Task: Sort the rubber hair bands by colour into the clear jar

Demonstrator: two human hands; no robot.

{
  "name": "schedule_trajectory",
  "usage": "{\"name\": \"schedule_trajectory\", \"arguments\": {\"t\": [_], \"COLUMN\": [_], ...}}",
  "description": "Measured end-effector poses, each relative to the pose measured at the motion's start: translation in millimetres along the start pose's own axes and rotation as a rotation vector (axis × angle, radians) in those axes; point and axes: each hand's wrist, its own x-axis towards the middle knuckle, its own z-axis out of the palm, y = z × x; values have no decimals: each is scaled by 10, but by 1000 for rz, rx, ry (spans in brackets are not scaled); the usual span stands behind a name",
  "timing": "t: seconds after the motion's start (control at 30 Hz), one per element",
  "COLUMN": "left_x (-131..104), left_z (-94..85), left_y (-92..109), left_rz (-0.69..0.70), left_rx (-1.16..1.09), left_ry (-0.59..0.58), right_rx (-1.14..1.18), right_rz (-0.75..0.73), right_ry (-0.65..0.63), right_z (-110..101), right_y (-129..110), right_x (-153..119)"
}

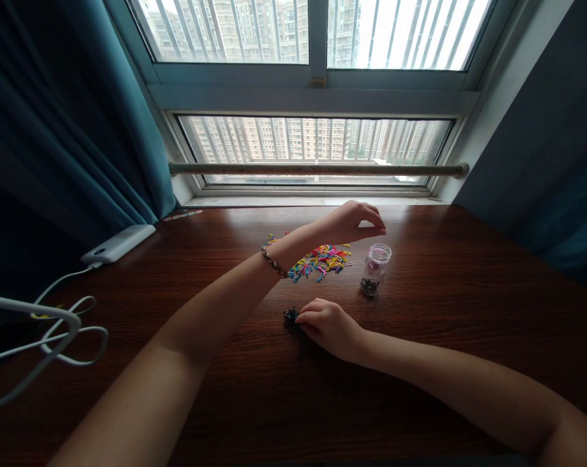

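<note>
My left hand [355,222], with a braided bracelet [274,262] on its wrist, reaches across the table above a clear open jar [380,254]. Its thumb and fingers are pinched; anything between them is too small to make out. Some small dark pieces [370,287] lie at the jar's bottom. Closer to me, my right hand [331,328] has its fingertips closed at the edge of a little heap of black bands [290,318]. A spread of multicoloured small loops [322,261], which look like elastic bands, lies behind and partly under my left forearm.
Everything rests on a dark wooden table [449,279]. On the left are a white power bank [119,244] and looped white cables [69,331] beside a blue curtain [79,117]. A horizontal rail [317,170] runs before the window at the back.
</note>
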Motion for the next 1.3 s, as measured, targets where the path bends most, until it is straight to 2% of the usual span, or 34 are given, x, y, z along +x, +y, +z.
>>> {"name": "schedule_trajectory", "arguments": {"t": [0.1, 0.2, 0.3, 0.37, 0.43, 0.53, 0.7, 0.8, 0.9, 1.0, 1.1, 1.3], "left_x": [-267, -653, -1056, -1295, -1491, -1687, -1751, -1724, -1724, -1738, -1738, -1730], "left_z": [-2, -8, -24, -28, -9, 78, 303, 392, 421, 418, 406, 378], "left_y": [17, 39, 56, 70, 87, 117, 180, 236, 281, 303, 311, 312], "left_rz": [-119, -258, -457, -589, -718, -877, -1064, -1084, -1064, -1035, -1032, -1041], "left_rx": [-36, -69, -99, -189, -359, -692, -1252, -1491, -1638, -1672, -1627, -1470], "left_ry": [146, 211, 167, 84, 0, 6, 178, 153, 162, 268, 377, 491], "right_rx": [106, 237, 373, 436, 482, 546, 541, 394, 237, 182, 173, 172], "right_rz": [111, 268, 354, 368, 379, 398, 399, 358, 248, 138, 107, 31], "right_ry": [29, 52, 88, 121, 158, 203, 292, 365, 408, 418, 415, 285], "right_z": [-7, -38, -104, -164, -227, -303, -369, -379, -378, -381, -401, -463], "right_y": [31, 86, 127, 123, 95, 40, -6, -32, -54, -44, -15, 11], "right_x": [16, 43, 82, 116, 153, 198, 209, 195, 190, 196, 206, 227]}}
